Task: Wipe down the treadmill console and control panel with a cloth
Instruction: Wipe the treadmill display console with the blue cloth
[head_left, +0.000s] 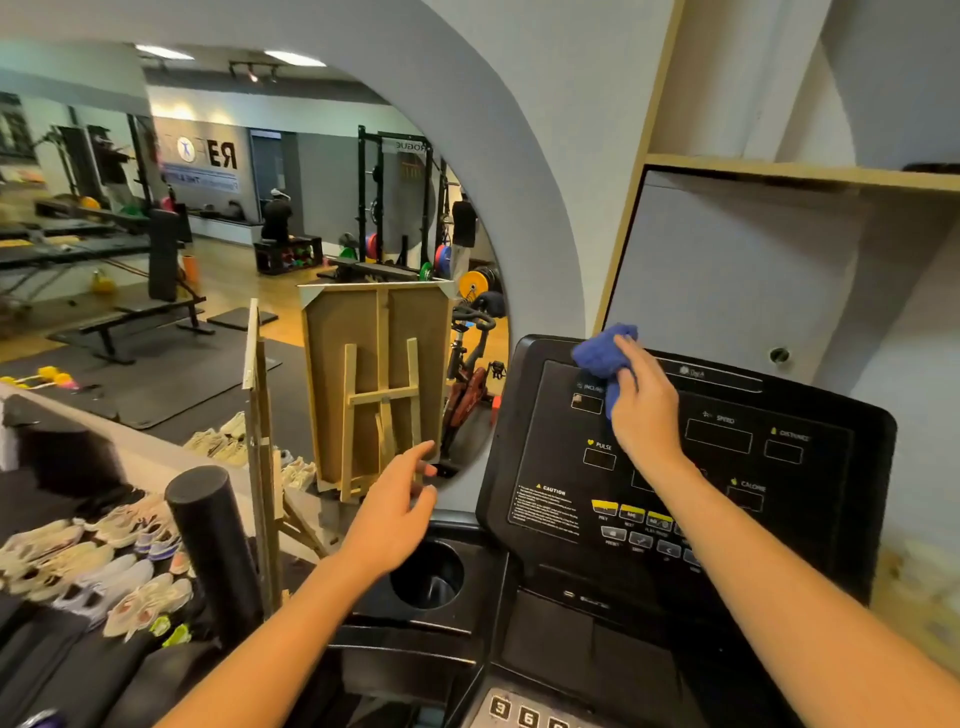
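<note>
head view: right hand presses cloth on console; left hand spread, beside cupholder.

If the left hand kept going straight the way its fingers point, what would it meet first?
Probably the wooden easel board: the open left hand points up and right at its lower corner. Depth is unclear, so it may pass in front instead.

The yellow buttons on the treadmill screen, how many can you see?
3 yellow buttons sit in a row along the bottom of the console: left, middle, right. The right arm crosses just beside them, so more may be hidden.
</note>
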